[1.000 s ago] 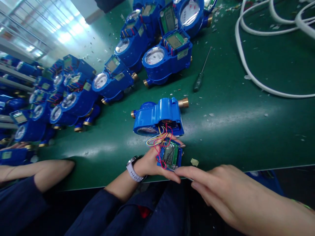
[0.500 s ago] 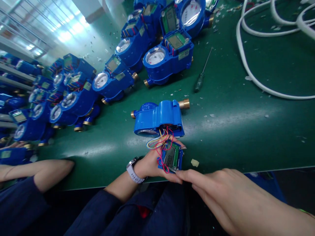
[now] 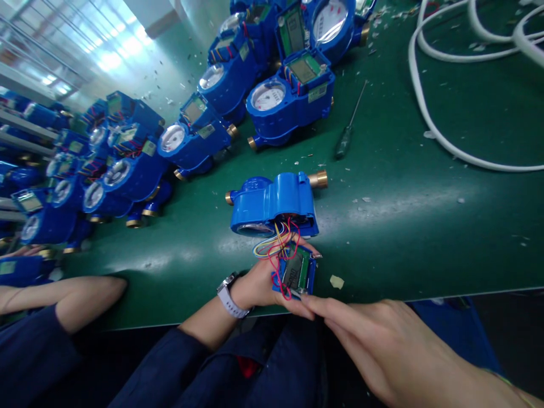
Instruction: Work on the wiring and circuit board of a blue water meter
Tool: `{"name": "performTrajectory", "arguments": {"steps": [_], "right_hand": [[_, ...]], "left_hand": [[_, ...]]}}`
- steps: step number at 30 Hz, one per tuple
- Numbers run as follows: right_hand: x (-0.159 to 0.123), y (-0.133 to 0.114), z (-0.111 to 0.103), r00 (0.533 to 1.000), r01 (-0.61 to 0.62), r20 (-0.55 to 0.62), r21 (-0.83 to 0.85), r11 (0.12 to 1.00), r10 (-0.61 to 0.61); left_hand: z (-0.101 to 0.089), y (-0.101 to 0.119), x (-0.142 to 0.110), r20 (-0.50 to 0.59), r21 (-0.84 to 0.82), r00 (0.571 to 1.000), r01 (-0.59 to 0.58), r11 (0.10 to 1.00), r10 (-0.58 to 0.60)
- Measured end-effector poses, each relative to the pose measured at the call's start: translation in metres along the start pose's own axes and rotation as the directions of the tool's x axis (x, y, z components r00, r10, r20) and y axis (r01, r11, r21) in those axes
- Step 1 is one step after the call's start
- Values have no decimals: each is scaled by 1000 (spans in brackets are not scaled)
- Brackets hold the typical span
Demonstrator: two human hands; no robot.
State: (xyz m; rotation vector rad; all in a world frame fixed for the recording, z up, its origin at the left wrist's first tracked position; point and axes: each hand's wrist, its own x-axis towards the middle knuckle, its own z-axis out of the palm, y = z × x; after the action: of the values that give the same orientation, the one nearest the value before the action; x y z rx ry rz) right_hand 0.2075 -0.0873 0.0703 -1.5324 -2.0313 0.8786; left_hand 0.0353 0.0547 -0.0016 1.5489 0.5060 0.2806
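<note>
In my left hand point(image 3: 259, 283), closed round its blue casing, is an LCD display module point(image 3: 295, 272) with a green circuit board. Its screen faces up and shows dark digits. Red, yellow and white wires point(image 3: 272, 247) run from the module to a blue water meter point(image 3: 274, 198) lying just beyond it, with brass threaded ends. My right hand point(image 3: 374, 334) comes in from the lower right, its index finger stretched out and its tip touching the module's near edge beside my left thumb. The other right fingers are partly hidden underneath; I see nothing held in them.
A screwdriver point(image 3: 346, 133) lies beyond the meter on the green table point(image 3: 395, 226). Several blue water meters point(image 3: 289, 102) stand behind and to the left. White cable point(image 3: 429, 124) loops at the right. A yellowish scrap point(image 3: 336, 281) lies nearby. Another person's arm point(image 3: 89, 294) rests at the left.
The digits on the module's screen look different. My right hand has shifted slightly left and down, its fingertip still at the module's edge. The left hand holds its place.
</note>
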Motion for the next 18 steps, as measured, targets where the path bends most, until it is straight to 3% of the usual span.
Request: {"name": "performTrajectory", "arguments": {"steps": [4,10,13,18], "right_hand": [[1,1,0,996,-84,-13,-36,996,84],[10,2,-3,994,67,106,-254,965,-41],[9,2,4,997,46,72,-216,975,-32],[10,3,15,1000,-19,-16,-9,1000,19]], "left_hand": [[1,6,0,-26,35,997,-65,997,66],[2,3,-1,-16,62,997,-79,995,80],[0,-1,0,-38,110,993,-103,989,108],[3,3,1,-68,206,987,-129,970,146]]}}
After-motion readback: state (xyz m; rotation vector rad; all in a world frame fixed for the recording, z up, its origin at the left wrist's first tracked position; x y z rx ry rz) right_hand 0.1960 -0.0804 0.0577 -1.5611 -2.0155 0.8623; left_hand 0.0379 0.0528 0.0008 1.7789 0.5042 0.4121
